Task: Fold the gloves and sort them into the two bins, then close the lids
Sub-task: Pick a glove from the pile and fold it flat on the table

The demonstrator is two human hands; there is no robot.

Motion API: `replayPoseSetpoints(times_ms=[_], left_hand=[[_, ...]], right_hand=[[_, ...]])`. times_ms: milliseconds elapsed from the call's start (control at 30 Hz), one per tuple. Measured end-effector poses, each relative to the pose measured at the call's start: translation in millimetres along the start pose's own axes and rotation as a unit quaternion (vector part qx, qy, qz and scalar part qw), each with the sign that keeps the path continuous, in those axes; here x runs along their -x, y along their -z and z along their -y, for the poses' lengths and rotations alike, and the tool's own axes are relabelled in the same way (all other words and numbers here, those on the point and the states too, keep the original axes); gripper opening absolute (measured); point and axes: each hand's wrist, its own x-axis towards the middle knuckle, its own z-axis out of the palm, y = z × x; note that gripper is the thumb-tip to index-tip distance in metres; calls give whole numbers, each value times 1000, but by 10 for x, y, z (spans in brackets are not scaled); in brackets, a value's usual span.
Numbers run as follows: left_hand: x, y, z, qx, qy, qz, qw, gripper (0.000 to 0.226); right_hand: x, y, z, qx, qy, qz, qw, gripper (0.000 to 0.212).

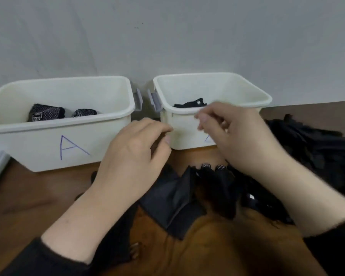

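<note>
Head view looks down on a brown table (28, 196) with two white bins against a grey wall (167, 36); the left bin (48, 140) has a blue letter A on its front and holds two folded patterned gloves (46, 113) lying side by side; the right bin (213, 86) holds one dark folded piece (189, 103) near its front wall. Both bins are open on top and grey latches (139, 99) hang between them. The left hand (131, 156) hovers before the gap between the bins, fingers curled with the tips near the thumb; I cannot tell if it pinches something. The right hand (233, 132) is in front of the right bin, blurred, fingers loosely bent, nothing seen in it. Below the hands a black glove (177, 198) lies flat on the table, its long axis running away from the person, fingertips pointing to the bins. A heap of dark gloves (315, 148) lies at the right.
</note>
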Motion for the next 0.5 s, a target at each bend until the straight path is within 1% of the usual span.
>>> replayPoseSetpoints(times_ms=[67, 133, 200, 267, 333, 400, 467, 500], left_hand=[[251, -32, -61, -4, 40, 50, 998, 27], [514, -81, -151, -25, 72, 102, 992, 30], [769, -135, -281, -44, 83, 136, 986, 39], [955, -220, -402, -70, 85, 172, 979, 54], [1065, -328, -447, -116, 67, 212, 968, 63], [1086, -388, -428, -144, 40, 227, 962, 56], [1054, -394, -369, -140, 31, 224, 964, 44], [1042, -390, -326, -136, 31, 227, 964, 42]], right_hand=[[409, -97, -113, -10, -39, 22, 999, 14], [748, -181, -226, 22, -56, 39, 997, 14], [992, -252, -336, 54, -34, 27, 998, 14], [1131, -302, -441, 82, -14, 12, 996, 17], [1175, -300, -517, 89, -24, 10, 996, 21], [1184, -254, -560, 83, -27, -12, 996, 18], [1200, -192, -572, 71, -35, -37, 996, 16], [1217, -175, -574, 69, -45, -38, 996, 19]])
